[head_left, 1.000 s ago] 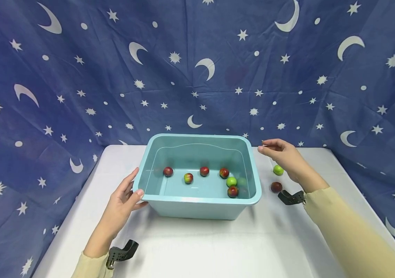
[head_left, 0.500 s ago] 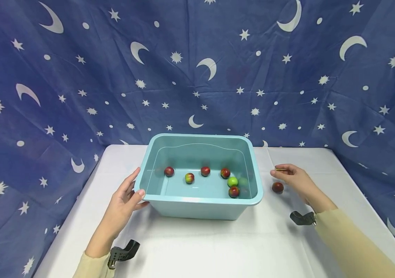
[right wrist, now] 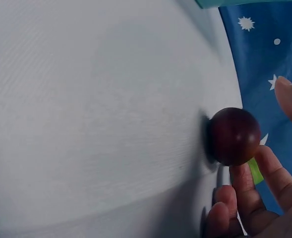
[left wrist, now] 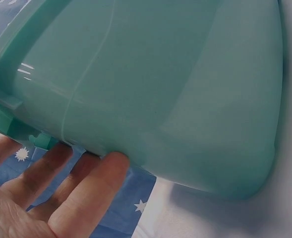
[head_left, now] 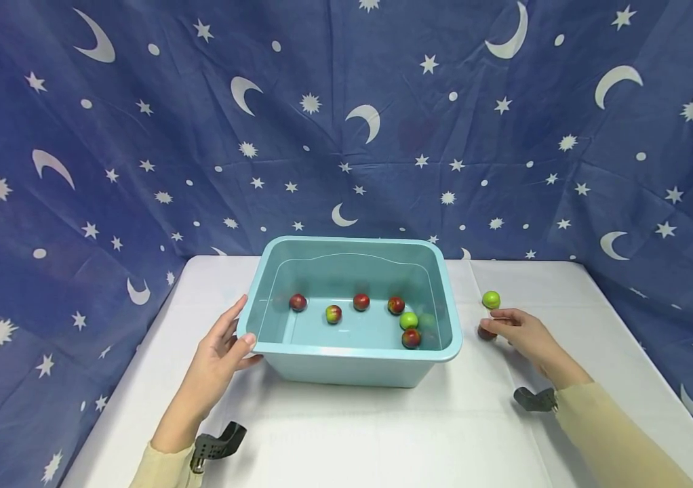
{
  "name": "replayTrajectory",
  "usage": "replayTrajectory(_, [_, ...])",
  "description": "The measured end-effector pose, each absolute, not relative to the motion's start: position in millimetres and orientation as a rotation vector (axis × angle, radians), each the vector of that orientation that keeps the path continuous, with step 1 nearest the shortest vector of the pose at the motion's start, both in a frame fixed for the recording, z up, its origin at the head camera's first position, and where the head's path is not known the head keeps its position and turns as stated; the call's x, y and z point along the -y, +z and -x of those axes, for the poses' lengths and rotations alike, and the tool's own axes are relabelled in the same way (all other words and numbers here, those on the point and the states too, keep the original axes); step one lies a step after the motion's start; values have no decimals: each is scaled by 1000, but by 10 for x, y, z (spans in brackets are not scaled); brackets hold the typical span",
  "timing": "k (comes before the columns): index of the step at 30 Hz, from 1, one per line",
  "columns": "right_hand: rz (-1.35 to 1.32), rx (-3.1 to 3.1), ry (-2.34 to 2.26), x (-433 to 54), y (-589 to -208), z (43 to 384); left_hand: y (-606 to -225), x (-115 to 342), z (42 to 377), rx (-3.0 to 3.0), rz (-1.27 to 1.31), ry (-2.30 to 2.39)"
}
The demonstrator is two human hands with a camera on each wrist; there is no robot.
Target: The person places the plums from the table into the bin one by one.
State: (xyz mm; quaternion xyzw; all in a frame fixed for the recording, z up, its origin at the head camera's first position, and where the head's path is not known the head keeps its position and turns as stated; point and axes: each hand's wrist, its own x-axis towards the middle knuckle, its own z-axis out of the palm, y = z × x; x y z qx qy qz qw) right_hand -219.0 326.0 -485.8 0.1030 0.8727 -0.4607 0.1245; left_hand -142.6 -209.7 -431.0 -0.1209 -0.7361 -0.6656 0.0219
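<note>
At the near left corner of a light teal plastic bin (head_left: 346, 369), my left hand (head_left: 215, 359) holds the rim, thumb over the edge and fingers along the outer side. The left wrist view shows fingers (left wrist: 88, 196) against the bin's wall. On the right, my right hand (head_left: 526, 339) is at a small dark red round fruit (right wrist: 233, 136) on the table. Fingertips meet its side in the right wrist view, while the thumb (right wrist: 290, 99) stands apart from it. Just behind lies a bright green fruit (head_left: 491, 299), mostly hidden in the right wrist view.
Inside the bin lie several small red fruits, including one red fruit (head_left: 361, 301) near the middle, a red-and-green fruit (head_left: 333, 314) and a green fruit (head_left: 409, 320). A white cloth (head_left: 346, 440) covers the table. A blue star-and-moon curtain (head_left: 346, 135) hangs behind.
My right hand has moved from beside the bin's right rim down and rightward, over the green fruit, then to the dark red one. My left hand stays on the bin.
</note>
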Motion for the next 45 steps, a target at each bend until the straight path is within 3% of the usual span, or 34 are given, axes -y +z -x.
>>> replayTrajectory(45, [-319, -2437, -1375, -3334, -4989, 2166, -4282, 2042, 1389, 2341, 347, -1973])
